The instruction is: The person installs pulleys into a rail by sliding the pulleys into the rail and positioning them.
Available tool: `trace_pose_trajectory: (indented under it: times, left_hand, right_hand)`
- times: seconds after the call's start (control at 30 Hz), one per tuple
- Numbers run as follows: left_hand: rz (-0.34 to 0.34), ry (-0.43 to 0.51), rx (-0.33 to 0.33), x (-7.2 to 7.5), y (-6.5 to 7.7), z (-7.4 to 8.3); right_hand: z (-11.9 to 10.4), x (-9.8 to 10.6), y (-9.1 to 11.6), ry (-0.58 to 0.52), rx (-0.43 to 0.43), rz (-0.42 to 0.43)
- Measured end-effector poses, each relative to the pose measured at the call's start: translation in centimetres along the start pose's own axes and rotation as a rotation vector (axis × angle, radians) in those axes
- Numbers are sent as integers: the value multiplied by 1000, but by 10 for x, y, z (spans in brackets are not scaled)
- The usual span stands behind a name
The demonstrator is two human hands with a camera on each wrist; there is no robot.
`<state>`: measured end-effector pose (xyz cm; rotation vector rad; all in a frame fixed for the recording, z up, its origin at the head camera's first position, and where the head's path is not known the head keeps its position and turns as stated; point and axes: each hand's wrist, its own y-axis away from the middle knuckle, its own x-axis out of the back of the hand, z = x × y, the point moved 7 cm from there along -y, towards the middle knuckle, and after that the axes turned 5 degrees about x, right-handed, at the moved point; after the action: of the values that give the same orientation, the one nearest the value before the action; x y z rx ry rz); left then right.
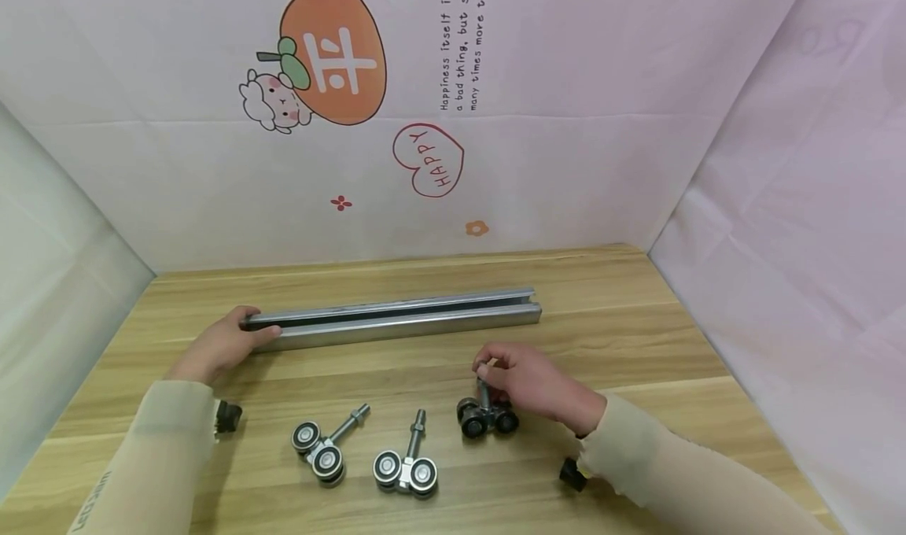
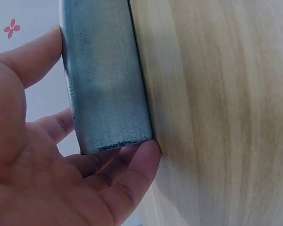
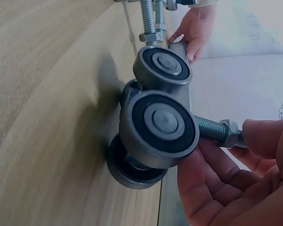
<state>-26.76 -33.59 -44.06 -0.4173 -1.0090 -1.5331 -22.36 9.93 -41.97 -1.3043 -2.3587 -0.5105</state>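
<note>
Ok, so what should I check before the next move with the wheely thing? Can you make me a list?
1. Left hand gripping the rail at its left end: ok.
2. Right hand pinching the held roller by its bolt: ok.
3. Rail's right end uncovered by any hand or roller: ok.
4. Held roller lined up with that right end: not ok; it is nearer the person, below the rail in the head view.
5. Wheels the right size for the rail's slot: cannot tell; nothing is in the slot to compare.
6. Other two rollers away from the rail: ok, both lie on the table apart from it.
</note>
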Motion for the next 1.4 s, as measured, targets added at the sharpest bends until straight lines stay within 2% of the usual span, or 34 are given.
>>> trace_pose_trajectory:
  times: [0.13, 0.47, 0.7, 0.93, 1.2, 1.4]
  left_hand:
    - [-7, 15, 5, 0, 0, -1]
    - [-13, 23, 9, 0, 0, 0]
    - [-19, 31, 7, 0, -1, -1]
    - [-18, 19, 4, 1, 0, -1]
    - [-7, 14, 0, 0, -2, -2]
    - [-6, -2, -1, 0, -2, -2]
  right_hand:
    - [-1, 4, 1, 77, 9, 31]
    - [-5, 6, 5, 161, 79, 69]
    - [-4, 8, 9, 189, 134, 65]
    - [-3, 10, 16, 183, 143, 52]
    - [-1, 7, 22, 226, 134, 138]
    - [-2, 7, 24, 278, 150, 162]
